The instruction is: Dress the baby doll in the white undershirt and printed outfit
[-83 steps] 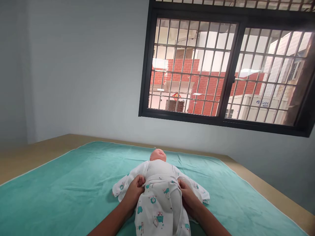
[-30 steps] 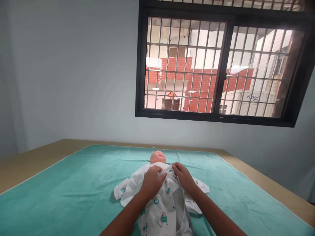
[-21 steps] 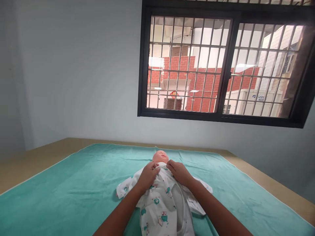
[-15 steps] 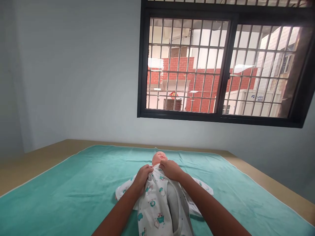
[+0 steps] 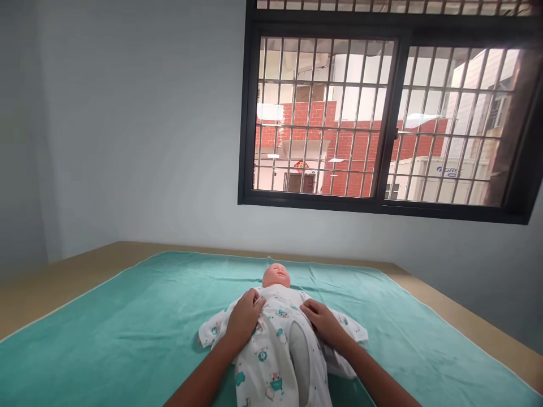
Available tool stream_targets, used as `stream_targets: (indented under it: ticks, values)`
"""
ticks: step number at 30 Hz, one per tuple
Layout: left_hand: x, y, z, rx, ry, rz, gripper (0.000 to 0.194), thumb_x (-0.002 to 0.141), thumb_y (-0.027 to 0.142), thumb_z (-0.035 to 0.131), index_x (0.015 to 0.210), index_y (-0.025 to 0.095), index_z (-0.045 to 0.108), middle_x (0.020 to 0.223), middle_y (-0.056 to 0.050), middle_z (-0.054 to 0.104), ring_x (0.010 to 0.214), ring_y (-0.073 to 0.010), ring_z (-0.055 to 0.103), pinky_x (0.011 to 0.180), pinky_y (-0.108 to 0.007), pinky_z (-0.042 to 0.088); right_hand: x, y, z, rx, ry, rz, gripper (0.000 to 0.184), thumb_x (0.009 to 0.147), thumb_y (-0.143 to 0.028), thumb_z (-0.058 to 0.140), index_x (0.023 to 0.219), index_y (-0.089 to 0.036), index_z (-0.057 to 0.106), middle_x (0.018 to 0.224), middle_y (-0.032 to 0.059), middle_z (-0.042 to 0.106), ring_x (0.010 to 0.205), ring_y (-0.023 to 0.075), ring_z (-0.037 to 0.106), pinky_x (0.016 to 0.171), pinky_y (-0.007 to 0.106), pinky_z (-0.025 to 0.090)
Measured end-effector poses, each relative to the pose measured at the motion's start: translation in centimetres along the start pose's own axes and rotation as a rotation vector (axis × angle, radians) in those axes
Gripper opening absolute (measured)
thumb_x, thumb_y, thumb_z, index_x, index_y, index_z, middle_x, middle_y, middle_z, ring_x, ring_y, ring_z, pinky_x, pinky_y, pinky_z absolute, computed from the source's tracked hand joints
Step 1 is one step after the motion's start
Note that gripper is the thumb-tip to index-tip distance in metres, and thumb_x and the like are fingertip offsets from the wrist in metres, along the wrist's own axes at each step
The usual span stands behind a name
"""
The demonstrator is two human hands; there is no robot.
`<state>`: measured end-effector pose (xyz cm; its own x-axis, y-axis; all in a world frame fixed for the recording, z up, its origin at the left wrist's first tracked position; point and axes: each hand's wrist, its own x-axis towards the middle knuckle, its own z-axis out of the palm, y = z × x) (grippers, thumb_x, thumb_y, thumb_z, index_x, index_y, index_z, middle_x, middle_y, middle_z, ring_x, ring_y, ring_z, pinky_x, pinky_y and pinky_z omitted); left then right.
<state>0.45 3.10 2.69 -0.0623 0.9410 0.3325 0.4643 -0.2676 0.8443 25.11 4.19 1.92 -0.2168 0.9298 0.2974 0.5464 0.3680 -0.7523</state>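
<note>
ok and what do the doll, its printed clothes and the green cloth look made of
Doll: probably vinyl or plastic; the bare head looks smooth, with an even pink surface.
Printed clothes: likely thin cotton or a similar fabric, matte, falling in soft folds.
Green cloth: perhaps short-pile plush or fleece, given its soft patchy shading and shallow creases; the fibre can't be told.

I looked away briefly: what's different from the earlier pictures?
The patterned garment has gone up from the doll's waist to its chest. The left hand and right hand rose with it, then parted from near the neck to either side. The doll still lies on the green towel.
</note>
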Motion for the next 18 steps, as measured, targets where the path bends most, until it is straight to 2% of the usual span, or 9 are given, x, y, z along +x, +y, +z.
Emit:
stream_targets:
  ticks: [4,8,11,14,16,18]
  values:
    - [-1.6,-0.9,-1.2,0.035,-0.058,-0.043,0.021,0.083,0.038,0.047,0.068,0.022,0.046,0.071,0.001,0.054,0.071,-0.0189,0.046,0.070,-0.030,0.028,-2.0,1.4,-0.8,0.193,-0.153,0.047,0.030,0.079,-0.047,0.054,0.070,-0.018,0.058,0.070,0.0001,0.057,0.070,0.0165,0.048,0.064,0.028,0.036]
    - [-2.5,-1.2,-2.0,-0.029,-0.094,-0.147,0.023,0.081,0.038,0.048,0.065,0.021,0.048,0.072,-0.001,0.057,0.076,-0.0207,0.050,0.073,-0.030,0.033,-2.9,0.2,-1.6,0.412,-0.335,0.147,0.024,0.071,-0.040,0.066,0.080,-0.018,0.062,0.076,-0.0005,0.059,0.067,0.0139,0.047,0.059,0.025,0.033]
    - [-2.9,-0.6,-2.2,-0.138,-0.102,-0.228,0.022,0.079,0.039,0.051,0.066,0.020,0.050,0.069,0.000,0.056,0.073,-0.0197,0.052,0.072,-0.030,0.038,-3.4,-0.9,-1.9,0.538,-0.383,0.191,0.022,0.068,-0.034,0.069,0.081,-0.018,0.062,0.075,-0.0014,0.057,0.063,0.0116,0.045,0.056,0.024,0.030]
    - [-3.4,0.3,-2.2,-0.275,-0.121,-0.279,0.025,0.080,0.044,0.052,0.074,0.020,0.054,0.073,0.000,0.061,0.073,-0.0189,0.056,0.072,-0.030,0.043,-3.6,-1.0,-1.2,0.580,-0.334,0.195,0.015,0.068,-0.029,0.067,0.075,-0.019,0.058,0.067,-0.0036,0.053,0.058,0.0106,0.040,0.054,0.024,0.028]
    - [-3.6,0.7,-2.0,-0.427,-0.128,-0.334,0.025,0.079,0.045,0.055,0.080,0.019,0.057,0.079,-0.002,0.066,0.076,-0.0192,0.060,0.074,-0.030,0.047,-3.3,-0.6,-0.4,0.548,-0.201,0.124,0.012,0.069,-0.027,0.063,0.066,-0.019,0.054,0.066,-0.0030,0.052,0.061,0.0125,0.043,0.057,0.026,0.033]
    - [-3.7,0.8,-1.8,-0.595,-0.115,-0.403,0.023,0.078,0.042,0.059,0.083,0.019,0.059,0.082,-0.003,0.069,0.079,-0.0202,0.063,0.076,-0.031,0.049,-2.9,-0.2,0.4,0.512,-0.051,0.017,0.016,0.069,-0.025,0.063,0.060,-0.019,0.050,0.075,-0.0002,0.056,0.075,0.0165,0.049,0.068,0.028,0.038]
